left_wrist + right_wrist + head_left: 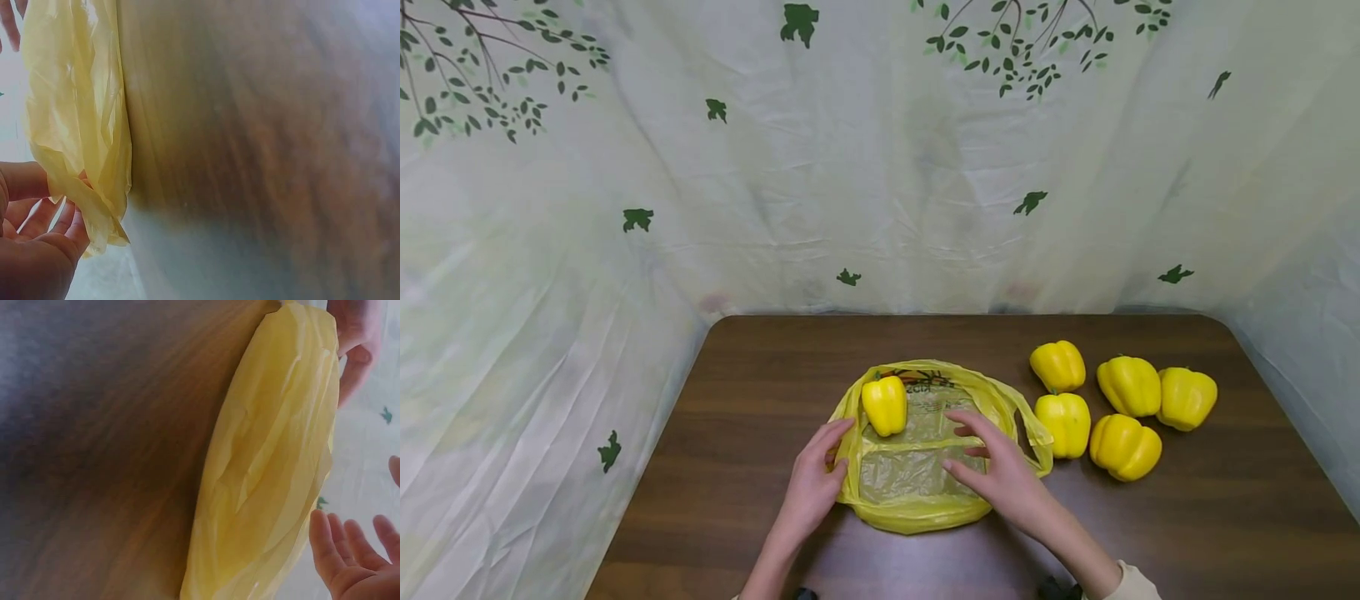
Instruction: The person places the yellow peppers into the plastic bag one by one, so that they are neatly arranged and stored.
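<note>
A yellow plastic bag (pixel 917 521) lies spread on the table with its mouth facing up. Inside, near its left side, sits one yellow bell pepper (pixel 884 406). My left hand (pixel 815 471) holds the bag's left rim; in the left wrist view its fingers (pixel 28 180) reach behind a fold of the plastic. Above the right half of the bag's mouth is my right hand (pixel 1000 467), fingers spread apart and holding nothing. In the right wrist view the right hand (pixel 362 569) appears beside the bag's rim, with the palm bare.
To the right of the bag lie several more yellow bell peppers (pixel 1126 447), the closest one (pixel 1063 425) beside the bag's handle loop (pixel 1037 442). All of this is on a brown wooden table (pixel 760 350). A pale leaf-printed curtain (pixel 880 167) hangs behind and at both sides.
</note>
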Demonstrator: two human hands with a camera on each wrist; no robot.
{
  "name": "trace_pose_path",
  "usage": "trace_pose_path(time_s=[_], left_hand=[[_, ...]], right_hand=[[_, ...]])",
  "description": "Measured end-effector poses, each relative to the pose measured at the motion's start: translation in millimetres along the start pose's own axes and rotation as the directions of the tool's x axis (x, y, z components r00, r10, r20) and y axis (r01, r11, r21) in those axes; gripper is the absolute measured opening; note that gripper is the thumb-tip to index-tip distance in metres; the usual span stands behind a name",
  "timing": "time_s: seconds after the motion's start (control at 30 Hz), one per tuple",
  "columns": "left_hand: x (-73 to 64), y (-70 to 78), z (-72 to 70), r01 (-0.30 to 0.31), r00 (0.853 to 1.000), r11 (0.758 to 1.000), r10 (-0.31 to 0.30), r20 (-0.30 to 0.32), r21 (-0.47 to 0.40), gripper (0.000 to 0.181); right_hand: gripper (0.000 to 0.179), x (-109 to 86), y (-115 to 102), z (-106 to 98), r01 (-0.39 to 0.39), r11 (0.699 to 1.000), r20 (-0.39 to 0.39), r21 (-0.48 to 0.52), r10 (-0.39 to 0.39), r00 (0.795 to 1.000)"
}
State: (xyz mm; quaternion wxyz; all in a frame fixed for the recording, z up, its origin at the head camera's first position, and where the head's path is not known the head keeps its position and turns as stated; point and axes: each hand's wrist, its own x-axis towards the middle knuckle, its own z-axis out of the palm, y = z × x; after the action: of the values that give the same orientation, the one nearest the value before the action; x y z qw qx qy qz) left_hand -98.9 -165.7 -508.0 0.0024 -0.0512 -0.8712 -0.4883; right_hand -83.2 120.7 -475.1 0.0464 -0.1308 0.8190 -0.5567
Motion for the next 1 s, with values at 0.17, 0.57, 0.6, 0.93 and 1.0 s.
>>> trace_pose_path(time_s=[0.17, 0.57, 0.6, 0.93, 1.0], left_hand=[[0.9, 0.8, -0.6, -0.005, 1.0, 1.0, 0.005, -0.001, 0.007, 0.057], [0.0, -0.1, -0.1, -0.014, 1.0, 1.0, 0.014, -0.002, 0.023, 0.057], [-0.1, -0.3, 0.0, -0.016, 1.0, 1.0, 0.016, -0.003, 0.023, 0.058], [1.2, 1.3, -1.8, -0.036, 0.999, 0.999, 0.036, -0.002, 0.023, 0.056], [1.5, 2.2, -2.1, -0.052, 0.999, 0.998, 0.052, -0.003, 0.033, 0.056]], right_hand=[[0.06, -9.4, 2, -5, 0.042, 0.999, -0.057, -0.031, -0.043, 0.997], [0.065, -33.5, 8, -20, 0.078, 0.983, -0.163, -0.168, -0.105, 0.981], [0.065, -35.4, 8, -21, 0.078, 0.982, -0.172, -0.171, -0.107, 0.979], [0.054, -47.2, 11, -29, -0.066, 0.997, -0.257, -0.048, 0.051, 0.965], [0.054, -49.5, 11, -30, -0.078, 0.996, -0.276, -0.045, 0.063, 0.959]])
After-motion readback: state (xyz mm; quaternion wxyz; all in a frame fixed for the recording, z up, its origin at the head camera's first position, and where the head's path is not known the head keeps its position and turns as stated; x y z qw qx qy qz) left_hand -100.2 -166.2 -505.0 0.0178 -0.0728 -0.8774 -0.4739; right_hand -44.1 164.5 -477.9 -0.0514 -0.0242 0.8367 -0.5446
